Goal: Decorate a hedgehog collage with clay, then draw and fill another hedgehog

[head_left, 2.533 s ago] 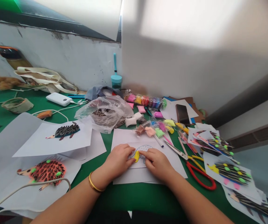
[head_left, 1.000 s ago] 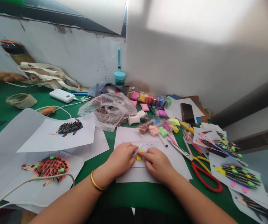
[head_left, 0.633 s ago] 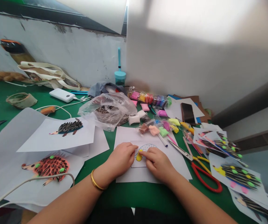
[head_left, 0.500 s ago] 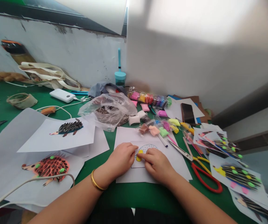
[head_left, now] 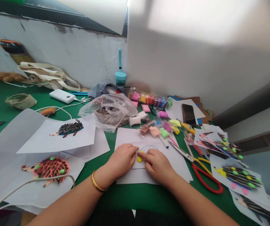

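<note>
A small sheet with a blue dotted outline drawing point(head_left: 150, 147) lies on larger white paper point(head_left: 170, 171) in front of me. Yellow modelling clay point(head_left: 140, 158) is on its left part. My right hand point(head_left: 159, 164) is closed, its index finger reaching left with the tip against the clay. Just left of the clay, my left hand point(head_left: 123, 160) rests on the paper, fingers curled together, the index fingertip at the clay's upper edge. Whatever lies under those left fingers is hidden.
Red-and-yellow scissors point(head_left: 204, 171) lie half open at right, beside seed-covered hedgehog pictures point(head_left: 240, 177). Packets of coloured clay point(head_left: 155, 131) and a plastic bag of seeds point(head_left: 108, 114) sit behind. At left are another hedgehog picture point(head_left: 51, 169), a cable point(head_left: 43, 179) and a white power bank point(head_left: 61, 96).
My right index fingertip has shifted slightly upward and left on the yellow clay. The left hand keeps its place; the whole view has drifted very slightly.
</note>
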A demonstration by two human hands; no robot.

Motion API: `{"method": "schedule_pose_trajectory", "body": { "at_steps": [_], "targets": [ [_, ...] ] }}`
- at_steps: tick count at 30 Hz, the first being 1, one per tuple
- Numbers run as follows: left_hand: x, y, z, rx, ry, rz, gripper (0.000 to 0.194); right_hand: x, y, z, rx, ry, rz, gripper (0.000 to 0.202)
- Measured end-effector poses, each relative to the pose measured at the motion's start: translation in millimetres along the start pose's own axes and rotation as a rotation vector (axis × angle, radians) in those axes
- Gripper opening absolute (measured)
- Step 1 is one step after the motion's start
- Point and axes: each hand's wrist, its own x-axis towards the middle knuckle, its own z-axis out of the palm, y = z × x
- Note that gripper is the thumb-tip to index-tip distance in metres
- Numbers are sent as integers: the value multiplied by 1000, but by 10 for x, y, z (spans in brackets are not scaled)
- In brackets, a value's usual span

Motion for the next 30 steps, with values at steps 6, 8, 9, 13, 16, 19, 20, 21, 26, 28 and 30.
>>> {"method": "schedule_pose_trajectory", "body": {
  "at_steps": [6,8,9,13,16,19,20,21,26,28,30],
  "targets": [
    [3,11,-13,11,-8,-2,30,-13,29,-15,103,23,-4,44],
    [4,14,-14,11,-7,-5,29,-12,22,-14,67,-1,-22,45],
    [4,15,-14,12,-7,-7,29,-11,16,-13,46,-10,-28,45],
    [10,21,-15,12,-11,-8,26,-11,0,-16,13,-10,-35,46],
    [9,21,-16,9,-7,-3,26,-15,4,-16,54,-1,-28,47],
    [5,18,-15,10,-2,-3,26,-19,-3,-7,45,-2,-28,46],
    [4,17,-14,11,-2,-4,26,-20,-8,-3,31,-4,-31,46],
    [4,16,-13,12,-4,-4,26,-20,-12,-1,20,-4,-35,47],
    [9,7,-11,10,-1,4,29,-22,16,-43,113,42,-13,47],
    [11,6,-14,10,-3,8,30,-25,52,-78,158,82,26,46],
    [11,8,-19,12,-11,9,31,-29,87,-104,156,96,44,43]
  ]
}}
